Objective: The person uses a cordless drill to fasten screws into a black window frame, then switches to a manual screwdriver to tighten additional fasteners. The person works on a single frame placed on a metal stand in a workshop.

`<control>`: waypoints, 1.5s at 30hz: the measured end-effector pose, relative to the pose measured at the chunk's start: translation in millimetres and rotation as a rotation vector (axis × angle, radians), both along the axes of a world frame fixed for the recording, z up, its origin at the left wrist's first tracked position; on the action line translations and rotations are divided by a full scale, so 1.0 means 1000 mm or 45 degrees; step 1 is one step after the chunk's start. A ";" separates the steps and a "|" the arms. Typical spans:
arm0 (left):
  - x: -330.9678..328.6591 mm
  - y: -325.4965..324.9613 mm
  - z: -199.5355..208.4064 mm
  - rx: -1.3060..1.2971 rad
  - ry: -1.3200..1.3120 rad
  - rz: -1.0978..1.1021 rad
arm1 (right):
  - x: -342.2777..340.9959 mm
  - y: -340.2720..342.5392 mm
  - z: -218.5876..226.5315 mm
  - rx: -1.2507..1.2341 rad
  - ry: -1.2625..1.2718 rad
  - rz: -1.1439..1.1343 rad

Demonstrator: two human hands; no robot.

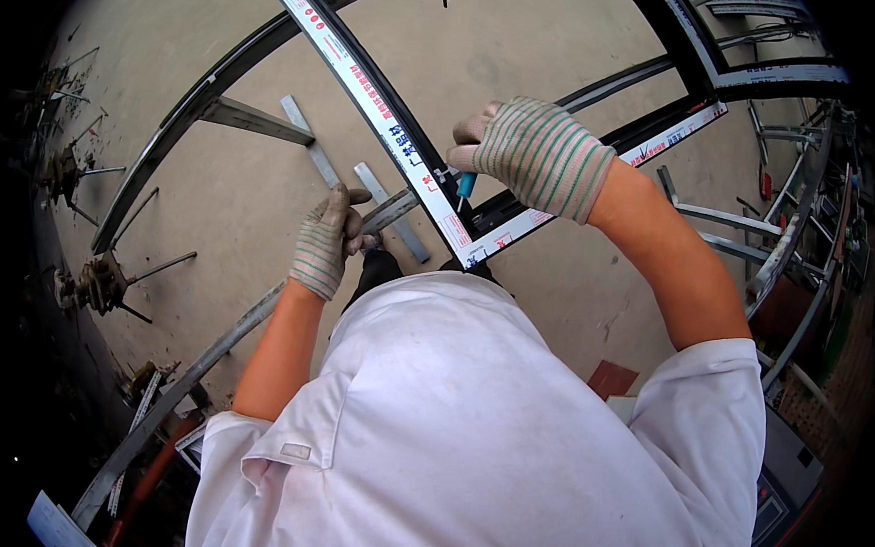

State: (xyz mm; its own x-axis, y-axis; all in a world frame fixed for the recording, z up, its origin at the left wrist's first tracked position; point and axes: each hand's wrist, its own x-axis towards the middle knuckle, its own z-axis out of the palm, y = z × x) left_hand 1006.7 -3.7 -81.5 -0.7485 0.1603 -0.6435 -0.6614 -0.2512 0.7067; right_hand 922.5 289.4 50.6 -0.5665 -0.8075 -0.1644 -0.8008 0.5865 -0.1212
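A dark frame (368,94) with white-and-red printed protective film lies on metal rails, one corner pointing toward me. My right hand (540,154), in a striped knit glove, is above the inside of that corner. Its fingers are closed round a small tool with a teal handle (466,185), whose thin metal tip points down at the corner. My left hand (327,239), gloved alike with bare fingertips, is left of the corner over a grey metal bar (389,211). Its fingers are curled together; what they hold, if anything, is hidden.
A curved metal rail (181,122) arcs along the left, with metal stand parts (101,283) beyond it. Another filmed frame (785,72) lies at the far right. Metal racking (785,250) stands to the right. A reddish-brown tile (611,379) lies on the floor.
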 end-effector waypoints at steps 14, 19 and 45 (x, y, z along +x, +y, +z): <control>0.016 -0.002 0.017 0.593 -0.064 0.126 | -0.006 -0.011 -0.006 -0.057 -0.129 -0.028; 0.014 0.004 0.031 0.503 -0.162 0.147 | 0.001 -0.006 -0.008 -0.127 -0.133 -0.125; 0.010 0.021 0.080 0.070 0.483 -0.390 | 0.029 -0.009 0.040 -0.913 -0.629 -0.592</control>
State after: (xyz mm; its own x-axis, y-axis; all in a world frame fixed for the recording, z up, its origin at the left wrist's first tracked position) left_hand 1016.5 17.2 -1.3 -0.8416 0.4357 -0.3190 -0.4091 -0.1288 0.9034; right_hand 951.0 280.4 90.3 -0.8521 -0.5226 -0.0266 -0.2730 0.4872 -0.8295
